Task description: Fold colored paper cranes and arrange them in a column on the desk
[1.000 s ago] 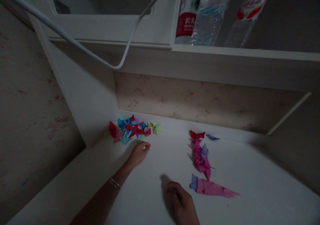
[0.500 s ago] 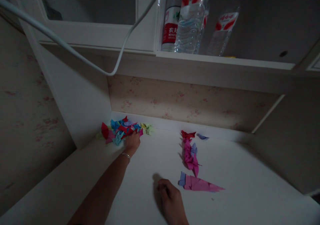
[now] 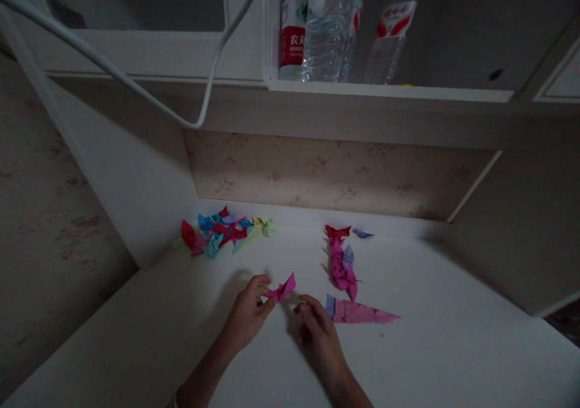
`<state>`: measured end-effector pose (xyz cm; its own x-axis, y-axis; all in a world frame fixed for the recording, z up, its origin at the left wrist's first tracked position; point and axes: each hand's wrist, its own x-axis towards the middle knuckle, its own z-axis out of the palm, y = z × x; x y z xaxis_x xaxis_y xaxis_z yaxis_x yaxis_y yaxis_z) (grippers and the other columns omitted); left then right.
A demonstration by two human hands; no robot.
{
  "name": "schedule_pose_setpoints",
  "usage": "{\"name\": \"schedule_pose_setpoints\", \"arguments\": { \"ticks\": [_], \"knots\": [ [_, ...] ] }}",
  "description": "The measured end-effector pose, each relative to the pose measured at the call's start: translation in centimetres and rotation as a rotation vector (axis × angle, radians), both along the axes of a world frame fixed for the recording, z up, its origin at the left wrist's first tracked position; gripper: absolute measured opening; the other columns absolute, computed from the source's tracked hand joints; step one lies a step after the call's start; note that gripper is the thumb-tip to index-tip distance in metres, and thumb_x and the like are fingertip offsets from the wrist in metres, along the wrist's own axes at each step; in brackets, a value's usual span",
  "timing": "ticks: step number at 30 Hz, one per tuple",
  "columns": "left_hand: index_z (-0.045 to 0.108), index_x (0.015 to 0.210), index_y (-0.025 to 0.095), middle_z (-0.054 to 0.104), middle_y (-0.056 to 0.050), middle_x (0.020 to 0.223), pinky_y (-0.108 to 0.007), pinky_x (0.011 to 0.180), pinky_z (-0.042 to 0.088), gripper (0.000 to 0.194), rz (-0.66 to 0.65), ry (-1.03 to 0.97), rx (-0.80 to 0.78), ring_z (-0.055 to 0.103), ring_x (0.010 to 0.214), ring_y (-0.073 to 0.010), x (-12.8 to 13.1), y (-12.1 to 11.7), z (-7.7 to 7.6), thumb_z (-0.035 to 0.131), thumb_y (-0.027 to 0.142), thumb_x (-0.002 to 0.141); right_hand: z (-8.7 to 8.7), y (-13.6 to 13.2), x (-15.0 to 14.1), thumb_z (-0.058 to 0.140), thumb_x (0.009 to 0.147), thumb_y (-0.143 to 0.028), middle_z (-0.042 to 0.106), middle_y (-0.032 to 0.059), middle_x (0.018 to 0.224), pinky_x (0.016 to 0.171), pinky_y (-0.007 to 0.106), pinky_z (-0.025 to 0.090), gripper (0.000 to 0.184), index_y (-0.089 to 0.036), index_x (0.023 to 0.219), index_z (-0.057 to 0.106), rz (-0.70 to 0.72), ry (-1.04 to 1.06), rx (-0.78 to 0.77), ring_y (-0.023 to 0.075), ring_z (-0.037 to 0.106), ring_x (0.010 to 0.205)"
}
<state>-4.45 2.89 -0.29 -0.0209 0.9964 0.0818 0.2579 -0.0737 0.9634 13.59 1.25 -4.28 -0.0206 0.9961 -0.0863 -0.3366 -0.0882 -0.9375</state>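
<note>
Between the thumb and fingers of my left hand [image 3: 248, 312] is a bright pink origami crane [image 3: 285, 288], held by one end just above the white desk. My right hand [image 3: 315, 323] is close by on the right, its fingers loosely bent and apart, with nothing visible in them. A pile of folded paper pieces [image 3: 220, 234] in red, blue, teal and yellow-green lies at the back left. To the right, a column of pink and red folded pieces [image 3: 341, 266] runs toward me. A long pointed stack of pink paper [image 3: 360, 313] with a lilac end lies beside my right hand.
A lone lilac paper piece [image 3: 362, 234] lies by the back edge of the white desk [image 3: 430, 359]. Overhead, a shelf [image 3: 389, 93] holds several plastic bottles [image 3: 328, 33]. A white cable [image 3: 136, 93] hangs across the upper left.
My left hand has come back from the pile toward me and to the right, bringing the pink origami crane. My right hand has moved slightly forward, its fingers loosening. The view has shifted a little.
</note>
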Motion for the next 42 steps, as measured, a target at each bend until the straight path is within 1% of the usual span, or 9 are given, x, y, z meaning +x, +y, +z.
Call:
{"name": "schedule_pose_setpoints", "arguments": {
  "ticks": [4,7,9,13,18,23,28,33,42],
  "knots": [
    [0.055,0.105,0.018,0.069,-0.007,0.093,-0.025,0.068,0.047,0.031,-0.099,-0.020,-0.029,0.066,0.082,-0.0182,1.2,-2.0,-0.6,0.064,0.030,0.078,0.0,0.1,0.2,0.072,0.072,-0.055,0.055,-0.0042,0.054,0.040,0.020,0.032,0.050,-0.018,0.106,0.066,-0.003,0.017,-0.012,0.0087,0.042,0.042],
    [0.057,0.105,0.018,0.070,-0.007,0.092,-0.024,0.064,0.046,0.029,-0.164,-0.030,-0.031,0.064,0.072,-0.0154,1.6,-2.0,-1.4,0.063,0.030,0.079,0.1,0.2,0.3,0.072,0.072,-0.055,0.049,-0.0055,0.046,0.038,0.019,0.028,0.045,-0.015,0.092,0.070,0.025,-0.030,0.003,0.0074,0.039,0.039],
    [0.057,0.104,0.017,0.070,-0.006,0.090,-0.023,0.061,0.044,0.030,-0.150,-0.058,-0.018,0.062,0.069,-0.0144,1.8,-1.8,-1.8,0.064,0.033,0.080,0.2,0.2,0.3,0.072,0.072,-0.055,0.048,-0.0056,0.045,0.038,0.019,0.027,0.042,-0.015,0.084,0.069,0.018,-0.027,-0.004,0.0068,0.038,0.038],
    [0.061,0.100,0.015,0.068,-0.005,0.083,-0.021,0.051,0.037,0.036,-0.054,-0.125,-0.029,0.055,0.059,-0.0120,1.8,-1.5,-2.0,0.063,0.045,0.080,0.5,0.3,0.2,0.076,0.068,-0.053,0.052,-0.0049,0.048,0.036,0.019,0.028,0.041,-0.016,0.081,0.068,-0.026,0.023,-0.017,0.0077,0.042,0.036],
    [0.068,0.094,0.013,0.062,-0.001,0.069,-0.021,0.044,0.030,0.042,-0.080,-0.135,-0.110,0.042,0.048,-0.0084,1.7,-1.3,-1.8,0.060,0.051,0.080,1.0,0.1,0.3,0.077,0.066,-0.054,0.054,-0.0035,0.045,0.037,0.020,0.028,0.042,-0.015,0.080,0.068,-0.011,-0.007,-0.010,0.0082,0.044,0.034],
    [0.065,0.087,0.013,0.048,0.006,0.057,-0.020,0.043,0.027,0.043,-0.086,-0.129,-0.093,0.038,0.047,-0.0080,1.9,-1.4,-1.9,0.057,0.055,0.081,0.6,0.1,0.3,0.074,0.068,-0.056,0.053,-0.0032,0.044,0.038,0.020,0.030,0.046,-0.014,0.086,0.068,0.022,-0.039,-0.015,0.0092,0.044,0.037],
    [0.058,0.088,0.014,0.034,0.010,0.051,-0.020,0.042,0.023,0.048,-0.059,-0.131,-0.085,0.032,0.044,-0.0081,2.2,-1.5,-2.4,0.049,0.061,0.083,-0.4,0.0,0.1,0.068,0.077,-0.052,0.053,-0.0038,0.053,0.040,0.019,0.029,0.038,-0.015,0.081,0.065,0.095,-0.095,0.044,0.0061,0.042,0.041],
    [0.056,0.085,0.016,0.034,0.009,0.052,-0.020,0.041,0.022,0.047,-0.020,-0.129,-0.094,0.030,0.044,-0.0081,2.3,-1.6,-2.6,0.048,0.063,0.083,-0.3,-0.2,0.0,0.062,0.082,-0.054,0.050,-0.0039,0.056,0.042,0.019,0.028,0.039,-0.015,0.078,0.061,0.142,-0.166,0.075,0.0066,0.040,0.045],
    [0.056,0.089,0.015,0.033,0.011,0.051,-0.019,0.039,0.018,0.044,-0.083,-0.222,-0.139,0.027,0.041,-0.0059,2.7,-1.1,-3.4,0.052,0.059,0.083,-0.7,0.1,0.2,0.054,0.085,-0.060,0.040,-0.0068,0.054,0.041,0.020,0.026,0.043,-0.017,0.078,0.053,0.110,-0.216,0.100,0.0071,0.035,0.045]
  ]
}}
